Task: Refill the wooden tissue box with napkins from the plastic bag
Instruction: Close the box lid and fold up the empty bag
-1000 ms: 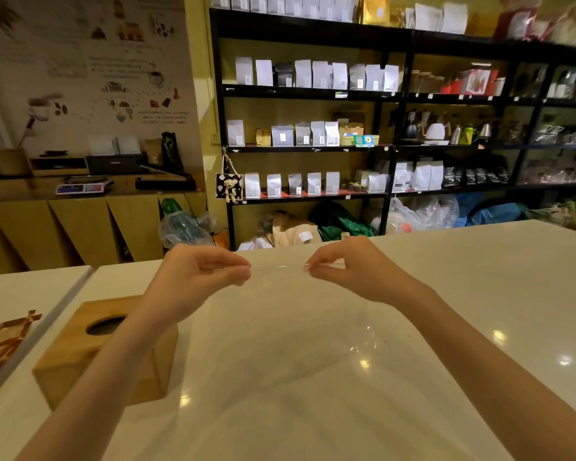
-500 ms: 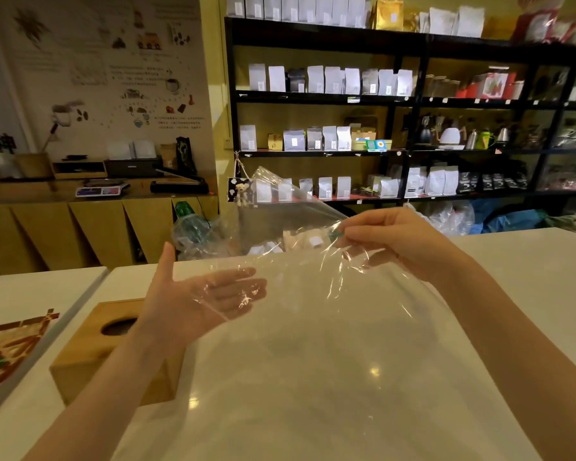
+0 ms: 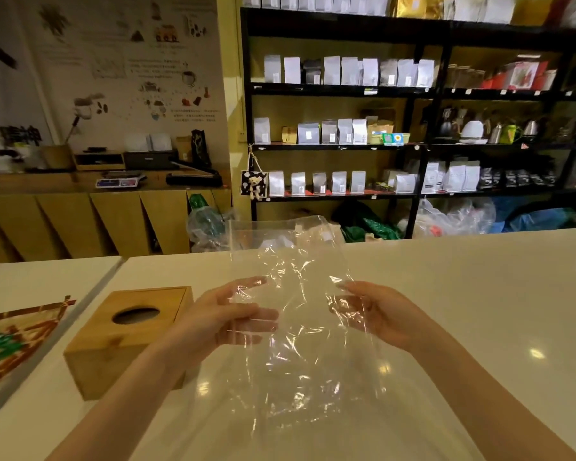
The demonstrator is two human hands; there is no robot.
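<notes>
A clear plastic bag (image 3: 290, 261) stands upright in front of me, its flap rising above my hands. My left hand (image 3: 226, 314) grips its left side, with the fingers showing through the film. On the other side my right hand (image 3: 376, 314) holds the bag's right edge. The lower part of the bag spreads toward me over the white counter (image 3: 479, 294). No napkins show clearly inside it. The wooden tissue box (image 3: 127, 337), with an oval hole in its lid, sits on the counter to the left of my left forearm.
A second white table with a printed mat (image 3: 10, 344) lies at the far left across a narrow gap. Behind the counter stand black shelves of pouches (image 3: 340, 128), plastic bags on the floor (image 3: 210, 224) and a wooden sideboard (image 3: 80, 221).
My hands pinched the bag's top edge together, then pulled apart. Both have since dropped lower, gripping the bag's sides, and the flap now stands up above them.
</notes>
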